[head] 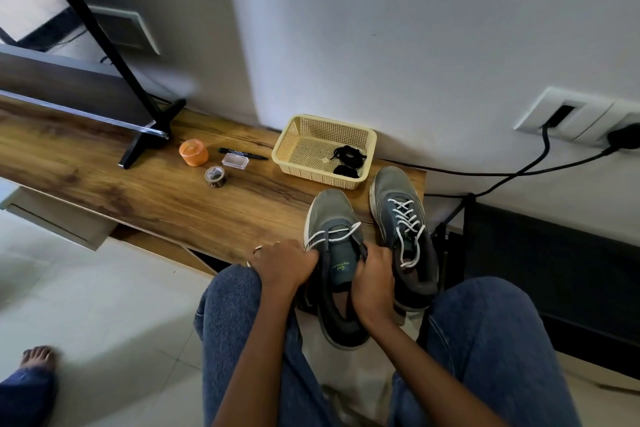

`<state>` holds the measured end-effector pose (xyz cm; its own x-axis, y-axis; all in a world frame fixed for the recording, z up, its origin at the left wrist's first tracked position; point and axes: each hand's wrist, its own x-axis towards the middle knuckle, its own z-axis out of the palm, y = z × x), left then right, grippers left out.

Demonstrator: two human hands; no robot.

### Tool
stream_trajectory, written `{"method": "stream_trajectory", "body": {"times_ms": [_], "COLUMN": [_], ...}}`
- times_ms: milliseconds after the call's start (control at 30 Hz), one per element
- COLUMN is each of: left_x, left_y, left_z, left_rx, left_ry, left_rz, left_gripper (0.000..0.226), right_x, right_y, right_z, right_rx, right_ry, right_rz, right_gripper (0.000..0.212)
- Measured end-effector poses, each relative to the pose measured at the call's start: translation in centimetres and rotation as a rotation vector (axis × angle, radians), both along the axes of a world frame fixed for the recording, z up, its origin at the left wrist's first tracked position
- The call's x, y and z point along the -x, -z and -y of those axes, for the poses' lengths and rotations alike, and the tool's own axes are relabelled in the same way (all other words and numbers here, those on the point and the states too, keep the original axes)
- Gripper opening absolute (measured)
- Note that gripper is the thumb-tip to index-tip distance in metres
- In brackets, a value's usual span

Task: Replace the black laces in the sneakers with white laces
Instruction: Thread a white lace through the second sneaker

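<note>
On wood-grain counter [166,198] against pale wall [415,28]: two grey sneakers side by side at right end, heels toward seated person. Near sneaker [334,246] partly laced, white lace [332,234] crossing only lowest eyelets, tongue lifted. Left hand [285,262] at sneaker's left edge, fingers [304,255] curled onto upper by lace end; whether lace itself pinched, cannot tell. Right hand [374,279] on opposite side, fingers bent round collar and eyelet flap, gripping it. Far sneaker [403,225] fully laced with white lace [407,218], loose ends trailing toward heel, untouched.

Just behind sneakers, cream mesh basket [323,149] touching wall, black laces [348,159] heaped in its right corner. Further left on counter: black marker [242,152], small clear plastic box [236,160], roll of tape [215,177], orange round container [194,152], each apart from others. Beyond these, black stand foot [149,135] beneath dark screen edge.

On wall at right, white socket plate [581,121] with black plug and cables [512,173] drooping along wall behind counter. Below, pale tiled floor [104,305], blue-jeaned knees [485,322] in foreground, bare foot [38,359] at lower left.
</note>
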<state>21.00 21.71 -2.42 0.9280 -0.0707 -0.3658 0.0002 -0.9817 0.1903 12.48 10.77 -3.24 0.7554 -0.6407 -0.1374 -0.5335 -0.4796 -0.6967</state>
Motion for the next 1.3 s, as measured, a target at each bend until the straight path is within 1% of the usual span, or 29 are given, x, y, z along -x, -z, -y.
{"method": "stream_trajectory", "body": {"times_ms": [67, 100, 133, 200, 233, 267, 333, 400, 500, 533, 633, 700, 767, 867, 933, 1000, 1067, 1167, 1233, 1300], "left_x": [-0.3, -0.5, -0.5, -0.4, -0.4, -0.4, -0.5, -0.6, -0.5, -0.7, -1.4, -1.8, -1.8, -1.5, -1.2, -1.0, -0.6, 0.3, 0.9, 1.3], "left_y": [0.1, 0.2, 0.4, 0.6, 0.7, 0.6, 0.4, -0.1, -1.4, -2.2, -5.2, -8.0, -10.8, -14.2, -15.7, -16.5, -17.1, -17.4, -17.6, -17.8], "left_z": [-0.1, -0.1, -0.2, -0.3, -0.2, -0.1, 0.0, -0.1, -0.6, -0.9, -2.1, -3.0, -3.6, -3.8, -3.5, -2.9, -2.1, -0.9, -0.2, 0.4], "left_rx": [0.166, 0.216, 0.205, 0.105, 0.086, 0.098, 0.17, 0.279, 0.605, 0.653, 0.69, 0.792, 0.897, 1.028, 1.086, 1.144, 1.186, 1.272, 1.31, 1.378], "left_ry": [-0.128, -0.149, -0.113, 0.0, 0.019, 0.005, -0.087, -0.15, -0.212, -0.208, -0.185, -0.173, -0.141, -0.077, -0.047, -0.036, -0.029, -0.033, -0.064, -0.108], "left_rz": [0.09, 0.099, 0.073, 0.004, -0.007, -0.002, 0.037, 0.013, -0.172, -0.196, -0.168, -0.125, -0.089, -0.029, -0.019, -0.045, -0.087, -0.17, -0.205, -0.223], "left_gripper": [0.028, 0.025, 0.026, 0.031, 0.03, 0.027, 0.021, 0.019, 0.028, 0.028, 0.021, 0.014, 0.015, 0.017, 0.017, 0.02, 0.022, 0.021, 0.02, 0.021], "right_x": [0.1, 0.1, 0.1, 0.1, 0.1, 0.1, 0.1, 0.1, 0.2, 0.2, 0.2, 0.2, 0.1, 0.0, -0.2, -0.7, -1.0, -1.0, -0.8, -0.4], "right_y": [0.0, 0.0, 0.0, 0.0, 0.0, 0.0, -0.1, -0.1, -0.2, -0.3, -0.4, -0.6, -1.0, -2.4, -4.0, -6.2, -8.8, -11.8, -12.7, -12.9], "right_z": [0.1, 0.1, 0.1, 0.0, 0.0, -0.1, 0.0, 0.0, 0.1, 0.1, 0.1, 0.2, 0.2, 0.2, 0.0, -0.2, -0.5, -1.0, -1.3, -1.5], "right_rx": [0.002, 0.004, 0.006, 0.007, 0.007, 0.008, 0.01, 0.011, 0.013, 0.013, 0.019, 0.008, -0.017, 0.031, 0.027, -0.099, -0.343, -0.671, -0.779, -0.761], "right_ry": [-0.006, -0.007, -0.003, -0.001, -0.005, -0.01, -0.013, -0.015, -0.032, -0.037, -0.045, -0.049, -0.057, -0.106, -0.118, -0.142, -0.213, -0.308, -0.334, -0.348], "right_rz": [0.005, 0.006, 0.003, -0.003, -0.003, -0.005, -0.019, -0.04, -0.042, -0.043, -0.054, -0.068, -0.046, 0.055, 0.188, 0.343, 0.444, 0.484, 0.48, 0.481], "right_gripper": [0.032, 0.032, 0.032, 0.032, 0.032, 0.032, 0.031, 0.03, 0.031, 0.031, 0.03, 0.031, 0.032, 0.037, 0.033, 0.022, 0.011, 0.015, 0.016, 0.013]}}
